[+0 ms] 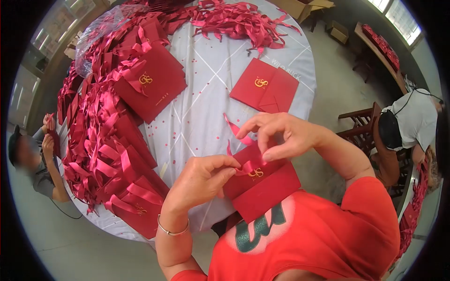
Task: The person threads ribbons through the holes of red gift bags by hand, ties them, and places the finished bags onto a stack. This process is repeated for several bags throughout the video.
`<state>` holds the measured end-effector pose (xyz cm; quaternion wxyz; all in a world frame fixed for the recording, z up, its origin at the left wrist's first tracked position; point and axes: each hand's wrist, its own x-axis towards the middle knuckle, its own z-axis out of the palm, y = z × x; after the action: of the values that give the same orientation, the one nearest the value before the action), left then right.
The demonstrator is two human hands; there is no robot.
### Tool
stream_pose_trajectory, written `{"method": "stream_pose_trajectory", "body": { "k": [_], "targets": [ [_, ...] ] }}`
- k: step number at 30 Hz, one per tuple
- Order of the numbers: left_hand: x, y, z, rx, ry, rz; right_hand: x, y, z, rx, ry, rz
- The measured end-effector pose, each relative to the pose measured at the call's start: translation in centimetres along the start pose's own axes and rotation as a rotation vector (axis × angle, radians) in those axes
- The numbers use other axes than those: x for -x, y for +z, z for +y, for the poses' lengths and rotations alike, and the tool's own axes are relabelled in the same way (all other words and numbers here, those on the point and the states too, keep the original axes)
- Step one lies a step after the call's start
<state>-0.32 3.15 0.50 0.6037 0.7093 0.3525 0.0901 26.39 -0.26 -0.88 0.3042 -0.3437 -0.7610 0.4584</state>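
A red bag with a gold logo (pixel 267 192) lies at the table's near edge, against my shirt. Its pink-red ribbon (pixel 251 166) runs between my two hands. My left hand (pixel 206 178) pinches one part of the ribbon between thumb and forefinger, over the bag's left side. At the bag's upper right, my right hand (pixel 286 136) has its thumb and forefinger closed on the ribbon, the other fingers curled. A loose ribbon end rises above the bag. Beyond my right hand lies a flat red bag (pixel 265 86) with a gold logo.
Many red bags with ribbons (pixel 112 140) are heaped along the table's left side. Loose ribbons (pixel 239 23) lie at the far edge. A person (pixel 28 154) sits at the left; another person (pixel 412 117) is at the right, near wooden chairs. Boxes (pixel 337 33) stand behind.
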Motion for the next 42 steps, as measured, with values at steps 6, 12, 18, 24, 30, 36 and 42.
{"method": "stream_pose_trajectory", "body": {
  "k": [6, 12, 18, 24, 30, 36, 42],
  "targets": [
    [0.4, 0.2, 0.8, 0.071, -0.035, 0.022, -0.4, 0.6, 1.3, -0.297, 0.117, 0.330],
    [0.4, 0.3, 0.4, 0.042, 0.020, 0.043, -5.5, -0.7, 1.4, 0.182, 0.062, -0.116],
    [0.5, 0.2, 0.7, 0.009, 0.004, 0.049, -7.7, -0.9, 0.9, 0.039, 0.304, -0.413],
    [0.2, 0.3, 0.7, -0.012, -0.021, 0.051, -7.0, -0.4, 2.8, -0.200, 0.370, -0.253],
    [-0.6, 0.5, -0.5, -0.066, 0.026, 0.067, -7.3, 1.0, 2.2, -0.257, 0.475, -0.044],
    [-0.8, 0.8, -0.6, -0.051, -0.018, 0.069, -8.3, 1.0, 1.4, -0.036, 0.573, 0.113],
    [-1.0, 0.7, -1.3, -0.065, 0.057, 0.092, -8.3, 0.0, 2.3, 0.243, 0.350, 0.257]
  ]
}}
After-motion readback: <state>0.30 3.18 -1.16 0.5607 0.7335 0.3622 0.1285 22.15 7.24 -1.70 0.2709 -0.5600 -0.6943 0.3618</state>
